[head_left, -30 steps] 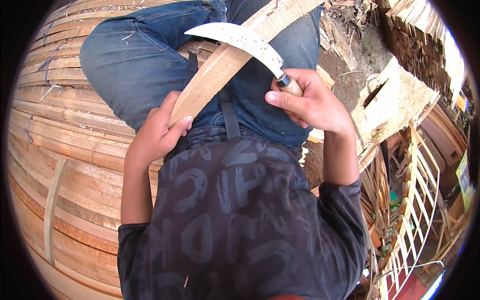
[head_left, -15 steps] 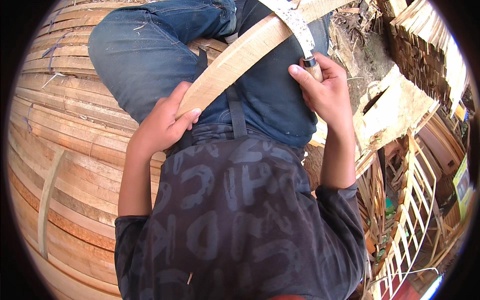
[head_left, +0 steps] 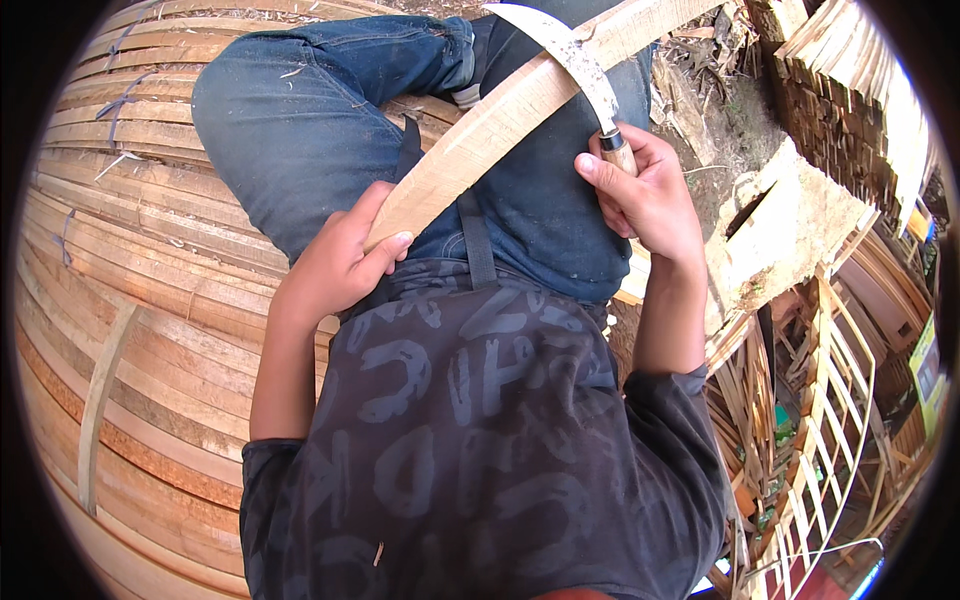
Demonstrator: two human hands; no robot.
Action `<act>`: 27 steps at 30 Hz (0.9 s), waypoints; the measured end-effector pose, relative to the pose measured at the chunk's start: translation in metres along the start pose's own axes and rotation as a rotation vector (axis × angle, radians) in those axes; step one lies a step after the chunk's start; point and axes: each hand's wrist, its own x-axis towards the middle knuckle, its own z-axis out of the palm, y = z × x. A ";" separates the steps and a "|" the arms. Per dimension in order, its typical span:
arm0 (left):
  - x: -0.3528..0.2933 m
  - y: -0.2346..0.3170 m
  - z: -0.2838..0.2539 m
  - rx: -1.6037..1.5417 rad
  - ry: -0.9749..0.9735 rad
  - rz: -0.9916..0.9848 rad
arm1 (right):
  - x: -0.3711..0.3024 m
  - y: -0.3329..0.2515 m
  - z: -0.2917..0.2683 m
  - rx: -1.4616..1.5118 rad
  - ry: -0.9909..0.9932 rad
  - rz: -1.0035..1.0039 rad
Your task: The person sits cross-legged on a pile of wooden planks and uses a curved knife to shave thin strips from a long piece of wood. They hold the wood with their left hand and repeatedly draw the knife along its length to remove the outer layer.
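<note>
A long pale wooden strip (head_left: pixel 490 128) slants across my lap, from near my waist up to the far right. My left hand (head_left: pixel 350 242) is closed around its near end, thumb on one side and fingers on the other. My right hand (head_left: pixel 648 190) grips the wooden handle of a sickle (head_left: pixel 572 62). The sickle's curved, pale-speckled blade lies across the strip and arcs toward the upper left. A dark collar joins blade and handle. Where the blade meets the wood, I cannot tell how firmly it touches.
Stacked wooden slats (head_left: pixel 160 240) fill the left side, with a thin stick (head_left: pixel 100 410) lying across them. A split timber block (head_left: pixel 770 225) is at my right. Bundled wood pieces (head_left: pixel 845 100) stand far right, above a slatted wooden frame (head_left: pixel 825 430).
The sickle has shifted slightly down along the strip toward me, and more of its blade tip shows. My left hand and the strip's near end sit a little farther right and lower.
</note>
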 end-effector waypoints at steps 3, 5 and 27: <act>0.005 0.004 -0.001 0.034 -0.011 0.010 | -0.005 0.006 0.016 -0.040 0.192 -0.073; 0.008 0.010 0.003 0.099 0.024 0.089 | -0.004 0.019 0.027 -0.067 0.355 -0.200; 0.011 0.005 0.007 0.028 -0.057 0.073 | -0.022 0.011 -0.021 0.049 0.135 -0.025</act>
